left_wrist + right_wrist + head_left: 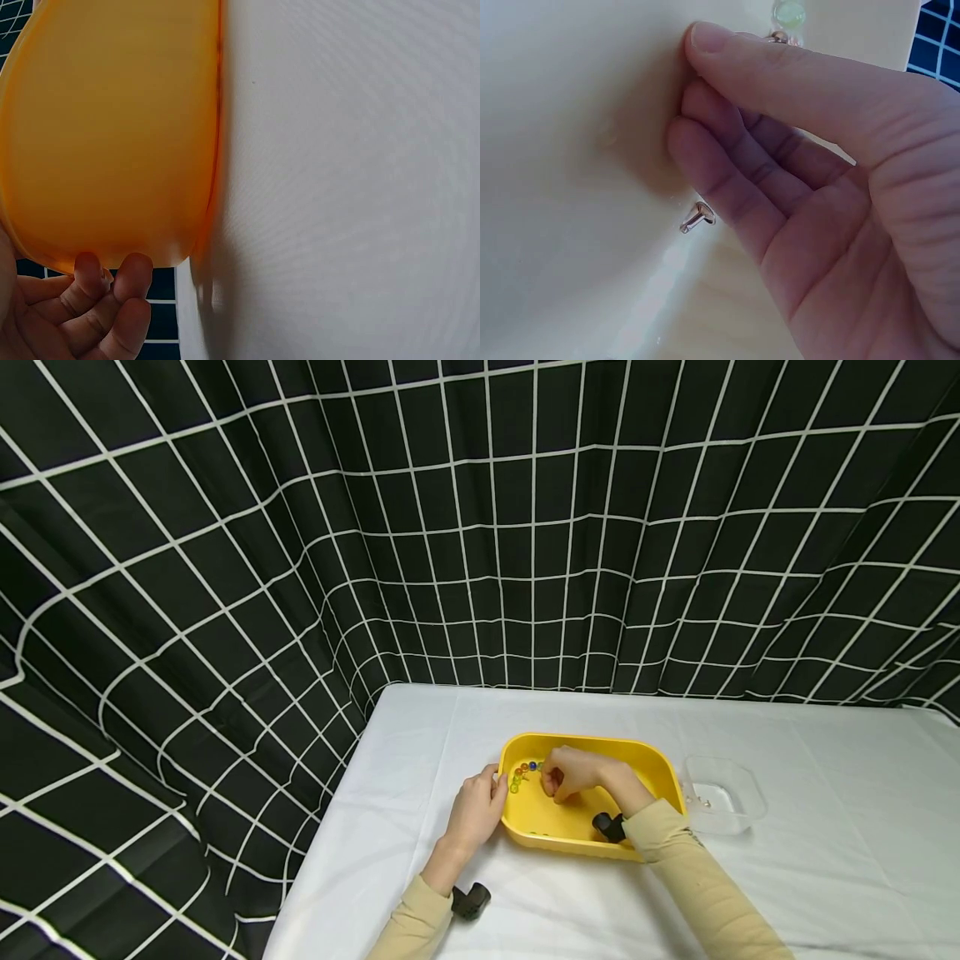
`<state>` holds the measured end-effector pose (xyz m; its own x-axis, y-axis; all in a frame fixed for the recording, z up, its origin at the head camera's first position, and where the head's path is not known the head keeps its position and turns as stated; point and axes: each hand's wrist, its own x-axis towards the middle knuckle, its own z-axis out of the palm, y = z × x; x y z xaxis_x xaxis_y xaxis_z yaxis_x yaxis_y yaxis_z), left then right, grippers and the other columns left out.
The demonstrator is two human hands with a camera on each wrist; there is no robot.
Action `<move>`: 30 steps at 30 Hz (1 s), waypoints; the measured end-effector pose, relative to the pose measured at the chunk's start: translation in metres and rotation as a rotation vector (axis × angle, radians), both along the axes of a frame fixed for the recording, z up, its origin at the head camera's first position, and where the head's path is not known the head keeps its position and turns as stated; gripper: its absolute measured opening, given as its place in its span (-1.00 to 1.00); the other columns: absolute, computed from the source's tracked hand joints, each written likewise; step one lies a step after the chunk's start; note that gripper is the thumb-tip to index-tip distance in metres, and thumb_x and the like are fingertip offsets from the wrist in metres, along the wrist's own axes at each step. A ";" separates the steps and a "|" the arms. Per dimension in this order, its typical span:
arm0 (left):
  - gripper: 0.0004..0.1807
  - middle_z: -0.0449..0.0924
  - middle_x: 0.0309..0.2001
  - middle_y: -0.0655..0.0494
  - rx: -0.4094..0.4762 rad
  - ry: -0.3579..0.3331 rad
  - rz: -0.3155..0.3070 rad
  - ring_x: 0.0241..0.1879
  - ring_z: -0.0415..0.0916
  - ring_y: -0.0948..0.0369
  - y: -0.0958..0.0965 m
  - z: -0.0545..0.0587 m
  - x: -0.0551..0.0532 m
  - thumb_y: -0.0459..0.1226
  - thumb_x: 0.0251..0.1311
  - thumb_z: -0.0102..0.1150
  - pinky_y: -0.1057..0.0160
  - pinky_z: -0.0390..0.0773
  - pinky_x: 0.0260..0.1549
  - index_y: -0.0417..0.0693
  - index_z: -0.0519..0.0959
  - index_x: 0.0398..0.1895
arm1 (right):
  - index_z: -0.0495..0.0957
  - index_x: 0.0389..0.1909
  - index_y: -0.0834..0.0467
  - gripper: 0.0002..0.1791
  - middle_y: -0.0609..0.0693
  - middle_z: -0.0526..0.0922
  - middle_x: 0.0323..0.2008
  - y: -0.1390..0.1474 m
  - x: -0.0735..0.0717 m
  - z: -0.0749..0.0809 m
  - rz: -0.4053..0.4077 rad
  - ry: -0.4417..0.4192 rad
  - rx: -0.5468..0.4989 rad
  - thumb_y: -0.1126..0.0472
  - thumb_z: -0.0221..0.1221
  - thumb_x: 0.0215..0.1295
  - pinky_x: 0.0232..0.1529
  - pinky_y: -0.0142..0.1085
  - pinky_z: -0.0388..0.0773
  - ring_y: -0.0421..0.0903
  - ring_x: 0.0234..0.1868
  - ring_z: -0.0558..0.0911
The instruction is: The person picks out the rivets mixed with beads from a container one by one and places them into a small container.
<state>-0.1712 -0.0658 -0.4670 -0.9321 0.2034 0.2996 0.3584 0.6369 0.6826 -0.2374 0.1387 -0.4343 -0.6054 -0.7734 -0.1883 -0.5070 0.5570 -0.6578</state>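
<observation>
My left hand (477, 806) grips the left end of a yellow plastic tub (525, 839), with fingers against its outer wall and the thumb at the rim. Inside the tub, my right hand (573, 771) reaches down to the floor with its fingers curled. The thumb tip is close to the fingertips; anything between them is hidden. Beside those fingers in the right wrist view lies a small shiny metal pin with a round flat head (699, 216). Several glass marbles, among them a blue marble (533, 767), sit along the tub's far left corner.
A clear plastic container (738, 802) stands right of the tub, with a few small copper-coloured pieces (702, 801) in it. White cloth (840, 860) covers the table. Black grid-patterned curtains (510, 552) hang behind and at the left.
</observation>
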 end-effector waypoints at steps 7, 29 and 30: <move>-0.67 0.29 -0.70 0.24 0.002 0.006 -0.001 -0.73 0.18 0.40 0.000 0.000 0.000 -0.29 0.33 -0.08 0.42 0.25 -0.75 -0.40 0.49 -0.02 | 0.55 -0.61 0.28 -0.87 -0.05 0.48 -0.66 0.000 0.001 0.001 0.003 -0.009 -0.006 0.54 0.26 -0.10 -0.57 -0.48 0.33 -0.27 -0.63 0.38; -0.66 0.29 -0.70 0.24 0.007 -0.009 0.002 -0.74 0.18 0.40 0.000 0.001 0.001 -0.29 0.34 -0.09 0.42 0.24 -0.75 -0.40 0.49 -0.01 | 0.55 -0.60 0.27 -0.87 -0.09 0.47 -0.65 0.003 0.000 0.000 0.003 0.000 0.007 0.54 0.25 -0.12 -0.56 -0.48 0.31 -0.30 -0.62 0.36; -0.66 0.29 -0.70 0.24 0.007 -0.010 0.002 -0.74 0.17 0.40 0.000 0.001 0.001 -0.29 0.34 -0.09 0.42 0.24 -0.75 -0.40 0.49 -0.01 | 0.55 -0.60 0.27 -0.87 -0.09 0.47 -0.65 0.004 0.000 0.000 0.002 -0.001 0.009 0.54 0.25 -0.12 -0.56 -0.48 0.31 -0.30 -0.62 0.36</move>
